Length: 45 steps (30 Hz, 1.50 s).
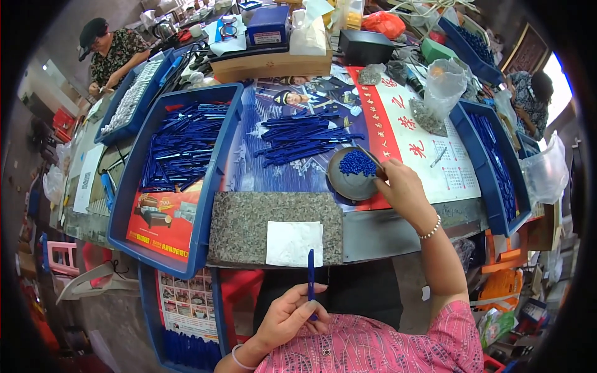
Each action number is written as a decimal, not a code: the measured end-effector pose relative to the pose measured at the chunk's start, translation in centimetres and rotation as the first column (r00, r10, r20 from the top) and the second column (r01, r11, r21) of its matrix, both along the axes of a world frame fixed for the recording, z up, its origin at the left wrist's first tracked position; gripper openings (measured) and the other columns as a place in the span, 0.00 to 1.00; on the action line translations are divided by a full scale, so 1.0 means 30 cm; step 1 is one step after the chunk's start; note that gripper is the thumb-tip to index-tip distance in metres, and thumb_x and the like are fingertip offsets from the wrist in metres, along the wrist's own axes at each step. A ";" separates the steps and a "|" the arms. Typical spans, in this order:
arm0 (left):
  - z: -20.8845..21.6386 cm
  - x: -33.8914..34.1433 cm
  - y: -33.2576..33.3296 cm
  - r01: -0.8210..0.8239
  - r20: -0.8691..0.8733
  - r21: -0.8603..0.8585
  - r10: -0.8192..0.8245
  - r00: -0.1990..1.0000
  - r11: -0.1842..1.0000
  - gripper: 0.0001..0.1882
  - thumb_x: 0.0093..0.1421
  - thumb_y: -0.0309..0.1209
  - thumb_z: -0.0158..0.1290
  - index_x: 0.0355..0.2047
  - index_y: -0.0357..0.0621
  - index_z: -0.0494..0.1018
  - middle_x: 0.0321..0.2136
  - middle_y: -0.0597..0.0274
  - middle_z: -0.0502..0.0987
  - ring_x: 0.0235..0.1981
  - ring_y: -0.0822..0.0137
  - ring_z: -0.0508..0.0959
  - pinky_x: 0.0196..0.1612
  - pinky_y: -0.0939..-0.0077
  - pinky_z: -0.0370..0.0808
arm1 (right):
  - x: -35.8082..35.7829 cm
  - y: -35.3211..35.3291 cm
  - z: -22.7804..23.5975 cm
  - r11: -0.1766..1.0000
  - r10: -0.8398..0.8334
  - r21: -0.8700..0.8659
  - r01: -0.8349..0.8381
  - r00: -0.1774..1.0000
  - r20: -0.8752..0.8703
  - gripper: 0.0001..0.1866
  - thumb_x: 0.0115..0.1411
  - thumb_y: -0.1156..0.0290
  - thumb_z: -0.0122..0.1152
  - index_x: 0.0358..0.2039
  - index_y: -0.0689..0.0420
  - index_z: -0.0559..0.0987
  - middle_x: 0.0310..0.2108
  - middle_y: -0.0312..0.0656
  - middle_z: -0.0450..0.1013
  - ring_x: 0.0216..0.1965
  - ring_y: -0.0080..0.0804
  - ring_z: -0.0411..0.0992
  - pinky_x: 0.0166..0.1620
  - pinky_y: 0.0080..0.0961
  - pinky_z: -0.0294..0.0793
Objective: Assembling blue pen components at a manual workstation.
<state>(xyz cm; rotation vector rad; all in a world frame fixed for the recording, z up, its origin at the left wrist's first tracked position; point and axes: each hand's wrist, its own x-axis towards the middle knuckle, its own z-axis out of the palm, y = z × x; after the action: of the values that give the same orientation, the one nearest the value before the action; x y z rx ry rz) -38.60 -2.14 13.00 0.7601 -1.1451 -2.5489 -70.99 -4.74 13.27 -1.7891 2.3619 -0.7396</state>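
My left hand (292, 316), low in front of my body, pinches a slim, dark blue stick-like part (311, 273) that stands nearly upright. At the right rim of a shallow grey bowl (353, 186), my right hand (401, 186) has its fingers closed; what they pinch, if anything, is too small to make out. Tiny blue pieces (357, 163) are heaped in the bowl. Just left of it, a loose pile of slim blue parts (301, 138) lies on the poster-covered table. A white paper square (293, 243) rests on a speckled stone slab (242, 224) nearest me.
A large blue tray (118, 227) at left holds many blue parts (183, 146); another blue tray (497, 205) stands at right. Below the table edge is a further tray (149, 311). Boxes (268, 26) and plastic bags (444, 87) crowd the back. Two people (112, 53) sit beyond.
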 end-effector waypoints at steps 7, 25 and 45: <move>-0.006 0.014 -0.015 -0.045 0.003 -0.015 0.045 0.999 0.999 0.18 0.64 0.27 0.40 0.54 0.35 0.57 0.30 0.49 0.75 0.28 0.64 0.79 0.32 0.76 0.78 | -0.004 -0.064 -0.036 0.990 0.020 0.144 0.011 0.976 -0.217 0.05 0.47 0.75 0.53 0.24 0.63 0.70 0.26 0.49 0.68 0.30 0.48 0.69 0.34 0.39 0.68; 0.010 -0.039 -0.050 -0.012 -0.012 -0.078 0.011 1.000 0.997 0.18 0.64 0.28 0.41 0.53 0.33 0.58 0.28 0.52 0.74 0.25 0.67 0.77 0.30 0.78 0.75 | -0.038 -0.068 -0.043 0.981 0.080 -0.195 0.019 0.871 0.485 0.01 0.51 0.81 0.54 0.25 0.64 0.72 0.21 0.36 0.72 0.19 0.18 0.66 0.22 0.15 0.65; 0.026 -0.093 -0.033 -0.014 0.012 -0.072 0.014 1.000 0.997 0.20 0.63 0.27 0.41 0.54 0.35 0.54 0.26 0.52 0.74 0.20 0.70 0.73 0.26 0.80 0.72 | 0.157 0.151 -0.078 0.951 0.201 -0.308 0.010 -0.778 0.595 0.06 0.56 0.77 0.52 0.34 0.62 0.69 0.26 0.41 0.63 0.09 0.11 0.48 0.11 0.10 0.52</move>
<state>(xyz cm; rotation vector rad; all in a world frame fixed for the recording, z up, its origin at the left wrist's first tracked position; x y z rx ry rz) -41.38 -3.12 13.79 0.7644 -1.2241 -2.4803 -66.27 -0.22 10.93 -0.1790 0.2499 -1.4537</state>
